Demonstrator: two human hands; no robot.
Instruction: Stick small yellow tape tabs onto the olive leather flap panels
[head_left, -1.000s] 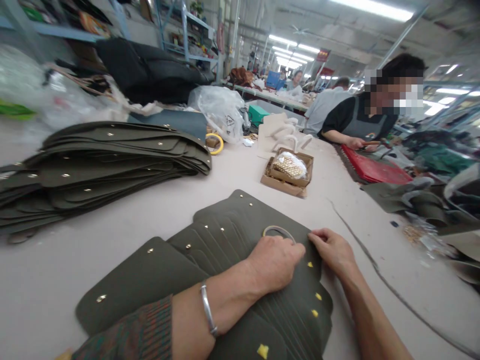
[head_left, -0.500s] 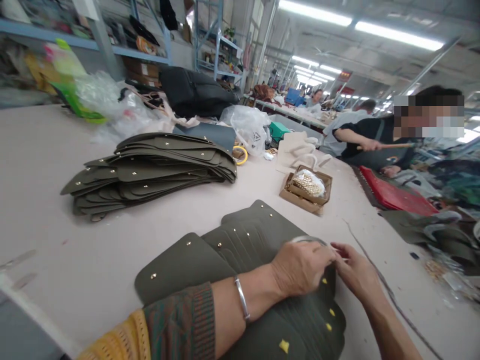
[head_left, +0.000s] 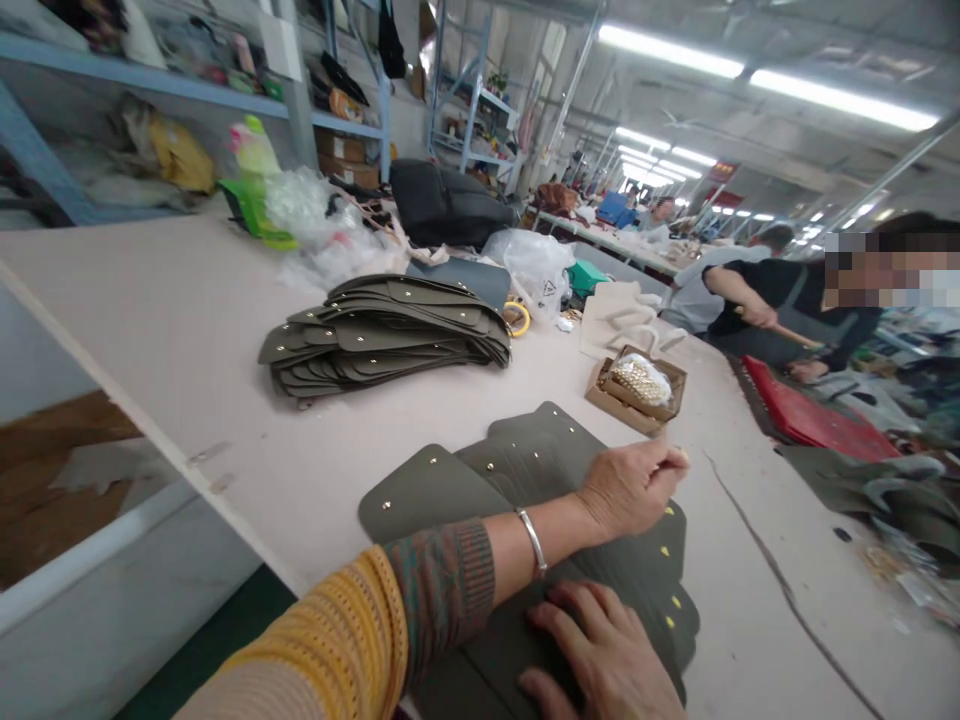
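Note:
A fan of dark olive leather panels (head_left: 517,462) with small gold studs and yellow stickers lies on the pale table in front of me. My left hand (head_left: 628,488), with a silver bangle on its wrist, hovers over the far side of the fan. Its fingers are pinched together on something small and pale that I cannot make out. My right hand (head_left: 604,655) lies flat on the near end of the panels, fingers spread.
A tall stack of the same panels (head_left: 390,335) sits further back. A cardboard box of gold hardware (head_left: 639,385) stands just past the fan. At the right a co-worker (head_left: 780,295) holds a hammer over a red mat (head_left: 817,422). The table edge (head_left: 150,432) drops off at left.
My view swung left. My right hand drew back from beside the left and now rests flat on the near panels. My left hand lifted into a pinch; the ring by it is out of sight.

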